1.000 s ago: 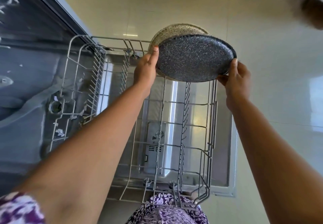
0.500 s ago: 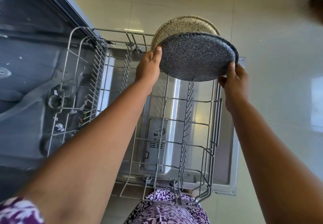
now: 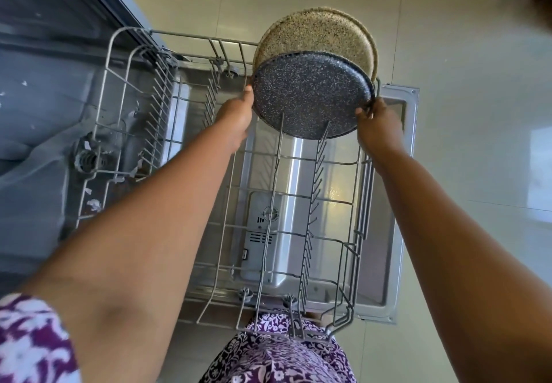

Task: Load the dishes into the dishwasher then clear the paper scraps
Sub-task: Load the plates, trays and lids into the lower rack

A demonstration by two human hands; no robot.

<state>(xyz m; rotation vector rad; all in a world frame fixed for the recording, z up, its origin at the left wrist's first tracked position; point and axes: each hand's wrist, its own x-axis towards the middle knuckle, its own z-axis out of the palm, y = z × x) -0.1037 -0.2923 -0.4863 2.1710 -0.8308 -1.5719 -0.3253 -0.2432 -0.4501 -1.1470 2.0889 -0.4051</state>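
Note:
A dark speckled plate (image 3: pixel 310 96) stands on edge among the tines at the far end of the pulled-out grey wire dishwasher rack (image 3: pixel 358 233). Behind it a beige speckled plate (image 3: pixel 316 36) stands upright in the same row. My left hand (image 3: pixel 236 117) holds the dark plate's left rim, thumb along its edge. My right hand (image 3: pixel 378 123) pinches the plate's right rim. Small white paper scraps (image 3: pixel 94 203) lie on the dishwasher floor at the left, under the rack.
The open dishwasher door (image 3: pixel 397 203) lies flat beneath the rack, with a detergent compartment (image 3: pixel 263 233) in its middle. The dishwasher tub (image 3: pixel 44 114) is at the left. Pale floor tiles (image 3: pixel 478 114) surround the door. My patterned purple clothing (image 3: pixel 283 352) is at the rack's near end.
Both hands have lowered the dark plate into the rack's tines, in front of the beige plate. The view has tilted down a little.

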